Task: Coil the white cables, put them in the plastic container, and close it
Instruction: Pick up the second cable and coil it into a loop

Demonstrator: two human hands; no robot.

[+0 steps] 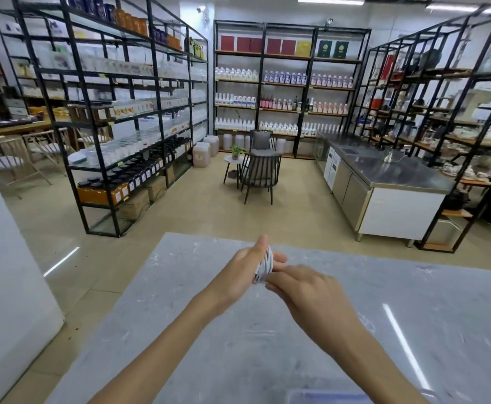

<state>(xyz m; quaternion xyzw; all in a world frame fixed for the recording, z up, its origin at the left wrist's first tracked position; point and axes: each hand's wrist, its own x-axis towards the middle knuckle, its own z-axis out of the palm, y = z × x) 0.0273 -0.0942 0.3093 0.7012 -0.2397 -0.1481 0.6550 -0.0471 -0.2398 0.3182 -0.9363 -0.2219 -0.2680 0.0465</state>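
coiling is judged to be near its end: a white cable (264,265) is wound in tight loops around the fingers of the left hand (239,275), which is held flat and partly open above the grey table (413,316), fingertips aimed far and slightly right. the coil's loops are seen edge-on, running near to far across that hand. the right hand (302,290) is curled closed just to the right of the coil, its fingertips touching the coil's near end; whether a loose tail is pinched cannot be told. a pale blue edge, possibly the plastic container (325,396), is glimpsed at the near edge, so the coil would have to be brought nearward.
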